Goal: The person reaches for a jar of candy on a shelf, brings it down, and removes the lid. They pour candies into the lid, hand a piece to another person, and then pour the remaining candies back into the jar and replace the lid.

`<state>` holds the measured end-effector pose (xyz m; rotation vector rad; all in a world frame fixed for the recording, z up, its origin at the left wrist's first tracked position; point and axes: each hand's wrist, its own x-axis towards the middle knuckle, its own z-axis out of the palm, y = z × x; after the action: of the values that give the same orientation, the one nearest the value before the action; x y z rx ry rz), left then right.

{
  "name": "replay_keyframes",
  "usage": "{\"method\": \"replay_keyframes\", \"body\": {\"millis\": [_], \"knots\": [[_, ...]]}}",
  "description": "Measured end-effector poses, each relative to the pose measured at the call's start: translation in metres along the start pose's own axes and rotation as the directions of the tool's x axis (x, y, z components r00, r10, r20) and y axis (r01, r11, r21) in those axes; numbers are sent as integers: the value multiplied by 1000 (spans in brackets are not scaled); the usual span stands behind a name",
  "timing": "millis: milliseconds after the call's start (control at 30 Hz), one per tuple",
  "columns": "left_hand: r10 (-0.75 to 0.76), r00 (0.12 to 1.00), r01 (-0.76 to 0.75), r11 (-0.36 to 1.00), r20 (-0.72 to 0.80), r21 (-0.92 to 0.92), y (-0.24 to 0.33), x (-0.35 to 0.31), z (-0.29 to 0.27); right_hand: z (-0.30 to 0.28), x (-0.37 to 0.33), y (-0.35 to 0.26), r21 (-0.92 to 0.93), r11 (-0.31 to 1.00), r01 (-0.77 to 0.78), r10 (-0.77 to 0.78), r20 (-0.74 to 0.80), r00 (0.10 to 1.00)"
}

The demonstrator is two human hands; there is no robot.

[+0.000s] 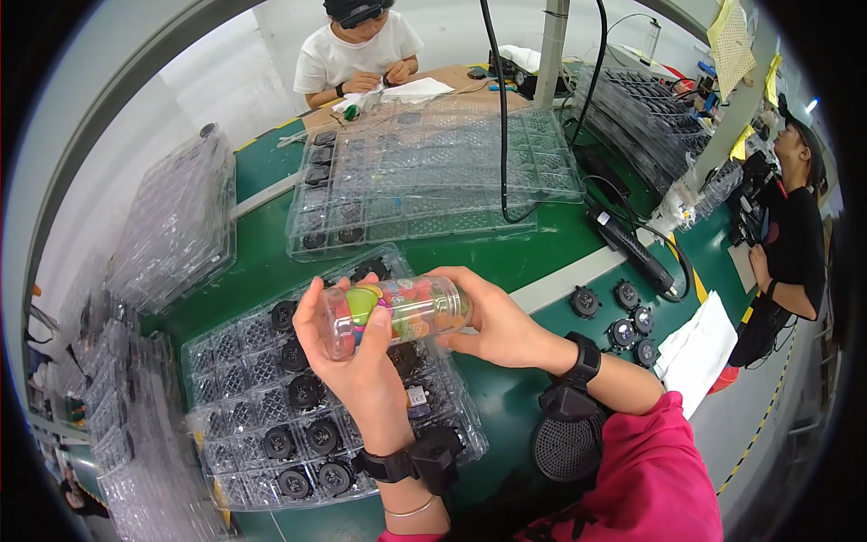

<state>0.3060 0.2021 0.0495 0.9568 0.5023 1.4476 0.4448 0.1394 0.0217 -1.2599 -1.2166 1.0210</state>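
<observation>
Above the bench I hold a clear plastic jar on its side, with a bright label and colourful contents that look like sweets. My left hand grips its left end, the thumb lying across the label. Around the right end curl the fingers of my right hand. Both hands are closed on the jar. Beneath them a clear compartment tray lies on the green bench, holding several black round parts in some of its pockets.
Stacked clear trays stand across the bench, with more stacks at left. Loose round parts, a black power screwdriver, white paper and a round mesh piece lie at right. Two co-workers are nearby.
</observation>
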Motion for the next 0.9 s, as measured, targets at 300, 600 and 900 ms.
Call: {"method": "replay_keyframes", "body": {"millis": [300, 600, 900], "knots": [[-136, 986, 113, 970, -97, -214, 2, 3, -7, 1, -3, -5, -68, 998, 2, -4, -28, 1000], [-265, 958, 197, 888, -112, -416, -6, 9, -22, 4, -6, -7, 17, 991, 131, -130, -71, 989], [-320, 938, 218, 839, -129, -499, -7, 10, -25, 7, -8, -14, -24, 991, 129, -130, -94, 987]]}}
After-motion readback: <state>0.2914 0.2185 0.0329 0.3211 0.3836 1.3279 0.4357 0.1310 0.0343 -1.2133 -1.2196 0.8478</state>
